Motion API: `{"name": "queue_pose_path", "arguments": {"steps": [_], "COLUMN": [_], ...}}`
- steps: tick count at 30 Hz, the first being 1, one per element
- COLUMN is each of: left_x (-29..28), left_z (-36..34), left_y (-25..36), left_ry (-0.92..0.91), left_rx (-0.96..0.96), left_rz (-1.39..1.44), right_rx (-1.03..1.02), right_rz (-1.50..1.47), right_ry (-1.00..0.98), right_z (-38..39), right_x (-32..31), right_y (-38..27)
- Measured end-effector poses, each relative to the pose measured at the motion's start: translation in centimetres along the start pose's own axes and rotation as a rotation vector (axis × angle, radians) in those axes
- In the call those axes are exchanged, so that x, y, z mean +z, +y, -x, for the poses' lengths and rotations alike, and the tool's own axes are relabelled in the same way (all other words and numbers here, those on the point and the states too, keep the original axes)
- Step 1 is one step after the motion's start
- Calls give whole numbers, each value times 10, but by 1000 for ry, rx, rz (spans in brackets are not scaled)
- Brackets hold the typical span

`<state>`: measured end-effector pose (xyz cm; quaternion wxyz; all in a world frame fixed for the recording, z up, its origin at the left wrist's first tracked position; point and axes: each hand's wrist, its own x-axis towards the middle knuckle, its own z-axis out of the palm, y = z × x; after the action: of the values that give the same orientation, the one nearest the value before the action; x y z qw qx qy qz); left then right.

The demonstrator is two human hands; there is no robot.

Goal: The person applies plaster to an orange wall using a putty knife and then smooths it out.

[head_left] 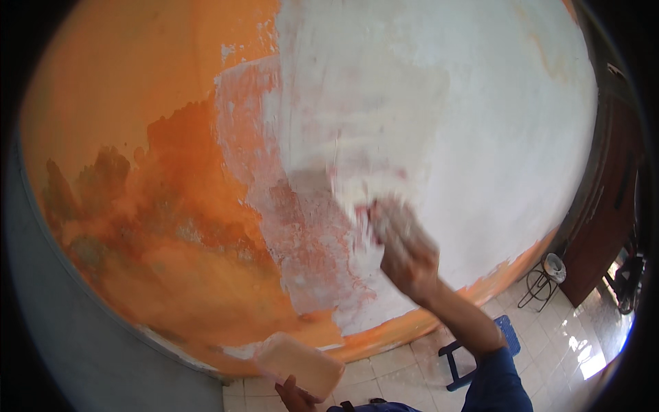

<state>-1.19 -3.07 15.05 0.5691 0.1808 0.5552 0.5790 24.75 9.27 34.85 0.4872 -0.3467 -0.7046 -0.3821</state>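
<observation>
My right hand [408, 250], smeared with white and blurred by motion, is raised against the wall [508, 144]. Its fingers are closed on a flat putty spreader [349, 196], whose blurred pale blade lies against the surface. Cream-white putty covers the wall around and above it, with thin reddish streaks showing through. Low in the view, my left hand [296, 396] grips the edge of a pale rectangular plastic tray [302, 367]. Left of the spreader runs a scraped pinkish patch [250, 123], bordering orange paint [117, 82] with dark, damp-looking stains.
A blue plastic stool [461, 367] stands on the white tiled floor [412, 374], behind my right arm. Farther right, a small metal stool [539, 288] holds a white bucket [553, 268] beside a dark brown door [604, 226]. A grey wall [89, 336] adjoins at the left.
</observation>
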Motion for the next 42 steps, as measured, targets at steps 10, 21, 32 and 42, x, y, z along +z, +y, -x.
{"name": "queue_pose_path", "arguments": {"steps": [10, 21, 32, 42], "left_x": [8, -13, 12, 9], "left_z": [9, 4, 49, 30], "left_y": [-6, -13, 23, -9], "left_ry": [8, 130, 109, 83], "left_rx": [67, 52, 107, 74], "left_rz": [106, 34, 65, 92], "right_rx": [-33, -24, 24, 205], "right_rz": [120, 95, 170, -286], "right_ry": [-198, 89, -232, -108], "right_z": [52, 16, 7, 67], "right_x": [74, 22, 63, 10], "right_y": [-12, -14, 19, -48]}}
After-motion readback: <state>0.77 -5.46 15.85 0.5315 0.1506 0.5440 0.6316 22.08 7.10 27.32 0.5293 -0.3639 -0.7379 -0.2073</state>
